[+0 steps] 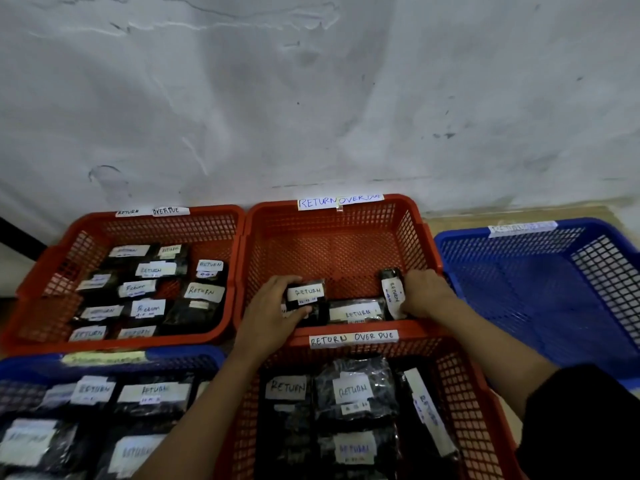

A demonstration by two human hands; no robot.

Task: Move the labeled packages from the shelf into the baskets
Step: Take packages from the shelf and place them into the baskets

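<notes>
Blue basket's label [522, 227] (far right) too blurred to read; nearest baskets' packages [353, 448] edge-cropped.

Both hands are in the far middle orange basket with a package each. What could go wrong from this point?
1. The right hand holds its package upright against the wall of the orange basket; released like that, it may topple.
2. The left hand is setting its package on others, so the pile may slide.
</notes>
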